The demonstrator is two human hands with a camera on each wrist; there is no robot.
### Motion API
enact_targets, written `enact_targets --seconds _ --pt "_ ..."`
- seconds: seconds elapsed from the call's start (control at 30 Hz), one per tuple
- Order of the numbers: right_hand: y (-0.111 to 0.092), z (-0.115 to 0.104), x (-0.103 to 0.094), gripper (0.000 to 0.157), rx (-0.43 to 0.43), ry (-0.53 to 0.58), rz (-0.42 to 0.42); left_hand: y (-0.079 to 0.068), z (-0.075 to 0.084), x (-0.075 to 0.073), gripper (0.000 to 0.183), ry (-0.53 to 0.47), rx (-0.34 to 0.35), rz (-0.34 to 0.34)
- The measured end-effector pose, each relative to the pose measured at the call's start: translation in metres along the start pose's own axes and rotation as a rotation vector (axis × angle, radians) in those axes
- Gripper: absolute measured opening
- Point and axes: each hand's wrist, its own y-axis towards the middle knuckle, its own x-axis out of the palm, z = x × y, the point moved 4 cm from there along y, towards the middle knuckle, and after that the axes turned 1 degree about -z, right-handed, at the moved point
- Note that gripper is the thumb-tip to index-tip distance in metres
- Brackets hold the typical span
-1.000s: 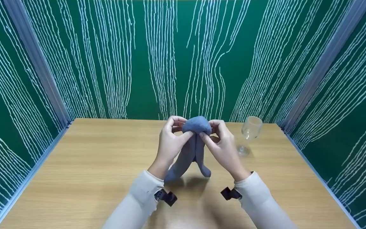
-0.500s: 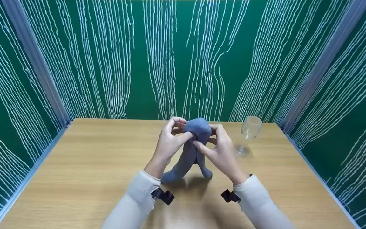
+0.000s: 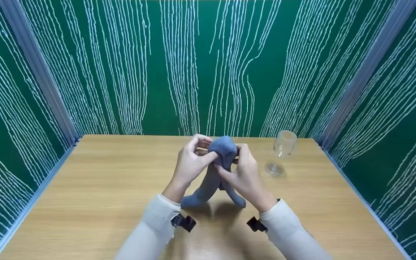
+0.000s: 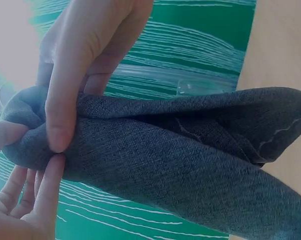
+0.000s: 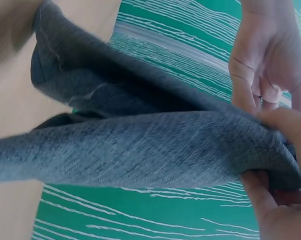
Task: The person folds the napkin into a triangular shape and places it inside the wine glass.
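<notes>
A grey-blue cloth napkin hangs bunched between both hands above the table. Its top is rolled into a rounded fold, and two tails spread apart below. My left hand pinches the left of that fold, thumb in front and fingers behind. On the other side my right hand grips the cloth a little lower, its thumb across the front. Close up in the left wrist view, the napkin shows a long open pleat with pale stitching inside. The right wrist view shows the napkin with fingers gathered at one end.
A clear stemmed wine glass stands upright at the back right of the wooden table, beyond my right hand. Green walls with white wavy lines enclose the back and sides. A small dark camera sits on each wrist.
My right hand has slid down the napkin, its thumb crossing lower and further left. The rounded top has dropped slightly, and the right tail has swung outward. My left hand keeps its pinch.
</notes>
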Motion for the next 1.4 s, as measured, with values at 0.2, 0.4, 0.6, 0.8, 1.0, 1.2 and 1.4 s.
enact_targets --seconds 0.2,0.4,0.6,0.8,1.0,1.2,1.4 --pt "0.0 0.004 0.001 0.045 0.039 0.028 0.046 -0.001 -0.005 0.001 0.028 0.007 0.003 -0.004" --pt "0.002 0.008 -0.001 0.043 0.098 0.099 0.059 -0.003 -0.006 0.002 0.034 0.016 0.087 -0.062" --pt "0.005 0.009 -0.002 0.041 0.127 0.163 0.07 -0.015 -0.022 0.007 0.053 0.219 0.17 -0.114" --pt "0.004 0.007 0.002 0.04 0.146 0.151 0.076 -0.027 -0.045 0.021 0.08 0.266 0.031 -0.147" --pt "0.002 0.005 0.008 0.038 0.174 0.163 0.076 -0.024 -0.055 0.031 0.077 0.195 0.01 -0.038" --pt "0.0 0.004 0.012 0.039 0.154 0.141 0.061 -0.018 -0.064 0.03 0.06 0.156 0.054 -0.007" --pt "-0.001 0.003 0.014 0.043 0.134 0.134 0.056 -0.023 -0.053 0.03 0.034 0.13 0.028 -0.061"
